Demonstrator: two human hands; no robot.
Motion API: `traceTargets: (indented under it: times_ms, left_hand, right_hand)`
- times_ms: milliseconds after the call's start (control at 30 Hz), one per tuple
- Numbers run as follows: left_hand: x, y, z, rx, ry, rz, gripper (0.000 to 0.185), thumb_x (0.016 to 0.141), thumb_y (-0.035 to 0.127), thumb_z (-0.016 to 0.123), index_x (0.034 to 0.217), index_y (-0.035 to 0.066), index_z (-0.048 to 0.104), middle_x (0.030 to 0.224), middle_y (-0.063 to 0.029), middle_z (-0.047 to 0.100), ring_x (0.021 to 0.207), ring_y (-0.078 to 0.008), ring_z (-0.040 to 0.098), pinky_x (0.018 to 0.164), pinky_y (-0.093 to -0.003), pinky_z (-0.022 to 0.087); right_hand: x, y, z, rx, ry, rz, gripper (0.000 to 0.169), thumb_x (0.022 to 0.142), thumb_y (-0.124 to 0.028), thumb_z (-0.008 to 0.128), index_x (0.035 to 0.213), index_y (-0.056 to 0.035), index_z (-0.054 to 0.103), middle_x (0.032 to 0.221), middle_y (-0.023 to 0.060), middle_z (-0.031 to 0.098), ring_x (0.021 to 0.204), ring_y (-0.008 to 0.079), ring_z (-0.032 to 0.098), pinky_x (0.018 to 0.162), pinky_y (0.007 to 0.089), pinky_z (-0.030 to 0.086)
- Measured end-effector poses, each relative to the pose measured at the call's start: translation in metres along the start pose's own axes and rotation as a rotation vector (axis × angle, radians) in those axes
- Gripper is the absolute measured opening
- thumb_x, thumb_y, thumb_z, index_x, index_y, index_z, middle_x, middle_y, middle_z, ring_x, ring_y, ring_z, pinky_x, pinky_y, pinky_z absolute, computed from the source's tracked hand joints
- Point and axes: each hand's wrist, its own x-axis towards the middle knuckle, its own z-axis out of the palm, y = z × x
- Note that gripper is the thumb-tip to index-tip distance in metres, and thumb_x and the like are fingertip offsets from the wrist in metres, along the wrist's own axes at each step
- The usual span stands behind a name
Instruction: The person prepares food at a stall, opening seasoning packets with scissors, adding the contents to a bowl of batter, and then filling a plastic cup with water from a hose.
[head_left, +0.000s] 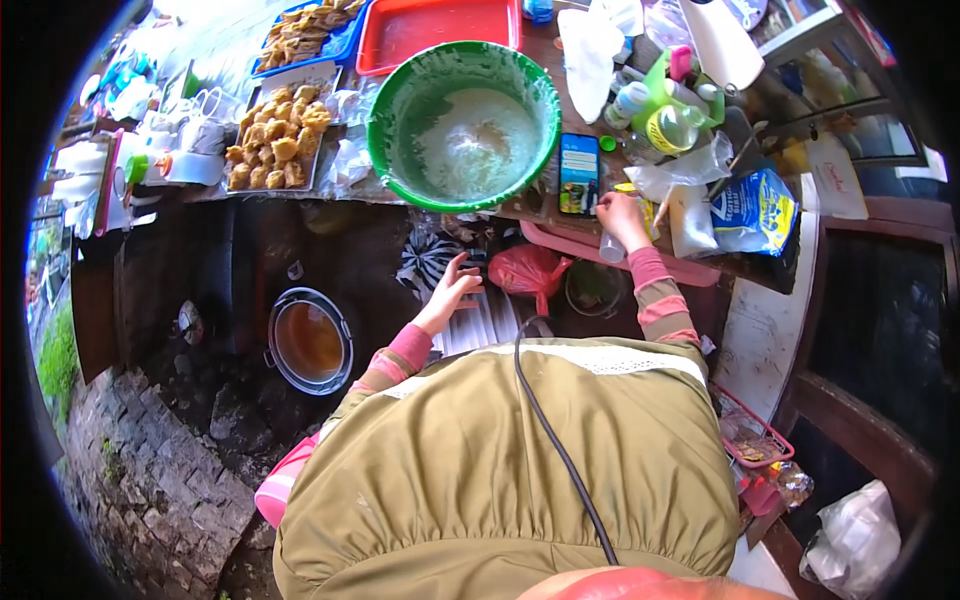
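Observation:
My left hand hangs in the air below the table edge with its fingers apart, holding nothing. At the table edge, my right hand has bent fingers beside a smartphone with a lit screen. A small yellow packet lies partly behind that hand, and a clear plastic cup or tube shows just under it; whether the fingers grip either is not plain. Between and beyond the hands stands a green plastic basin with white flour or batter inside and smears on its wall.
Fried tofu pieces fill a tray at the left, near a blue tray of fried food and a red tray. Bottles and a blue flour bag crowd the right. A pot of oil stands low at the left.

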Motion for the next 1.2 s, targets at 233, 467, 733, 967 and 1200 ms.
traceTargets:
  times_ms: [233, 467, 733, 967, 1200]
  left_hand:
    - [-0.002, -0.002, 0.010, 0.071, -0.023, 0.037, 0.071, 0.091, 0.029, 0.059, 0.150, 0.016, 0.021, 0.140, -0.0127, 0.045, 0.116, -0.0242, 0.056, 0.092, -0.0407, 0.047]
    - [-0.006, -0.002, 0.012, 0.103, -0.005, 0.070, 0.063, 0.093, 0.028, 0.058, 0.147, 0.015, 0.029, 0.134, -0.0100, 0.053, 0.111, -0.0197, 0.057, 0.091, -0.0365, 0.045]
    - [-0.005, -0.003, 0.018, 0.245, -0.074, 0.318, 0.043, 0.097, 0.017, 0.050, 0.138, 0.005, 0.042, 0.129, -0.0075, 0.056, 0.112, -0.0141, 0.053, 0.095, -0.0304, 0.042]
    - [-0.001, 0.047, 0.058, 0.374, -0.227, 0.400, 0.040, 0.102, 0.022, 0.044, 0.135, 0.000, 0.043, 0.121, -0.0087, 0.057, 0.105, -0.0151, 0.056, 0.093, -0.0291, 0.045]
    - [-0.011, 0.039, 0.021, 0.307, -0.177, 0.299, 0.023, 0.101, 0.026, 0.046, 0.112, 0.006, 0.053, 0.085, 0.0037, 0.056, 0.077, -0.0034, 0.052, 0.063, -0.0197, 0.042]
  right_hand:
    - [-0.010, -0.039, -0.022, -0.108, 0.023, -0.072, 0.024, 0.078, -0.022, 0.060, 0.098, -0.0144, 0.072, 0.084, 0.0167, 0.069, 0.083, 0.0350, 0.067, 0.075, 0.0446, 0.053]
    - [0.034, -0.033, -0.016, -0.174, 0.047, -0.194, 0.036, 0.081, -0.021, 0.058, 0.116, -0.0161, 0.065, 0.093, 0.0191, 0.068, 0.087, 0.0367, 0.066, 0.080, 0.0463, 0.052]
    - [-0.045, -0.076, -0.037, 0.423, 0.466, -0.260, 0.016, 0.093, -0.014, 0.050, 0.098, -0.0094, 0.064, 0.068, 0.0084, 0.064, 0.061, 0.0219, 0.065, 0.055, 0.0354, 0.048]
    - [-0.150, -0.132, 0.012, 0.841, 0.332, -0.664, 0.008, 0.087, -0.009, 0.053, 0.088, -0.0070, 0.061, 0.074, 0.0093, 0.062, 0.061, 0.0227, 0.060, 0.058, 0.0338, 0.048]
    - [-0.151, -0.158, 0.022, 0.883, 0.262, -0.640, 0.010, 0.090, -0.009, 0.052, 0.087, -0.0050, 0.061, 0.071, 0.0101, 0.059, 0.064, 0.0244, 0.061, 0.059, 0.0324, 0.048]
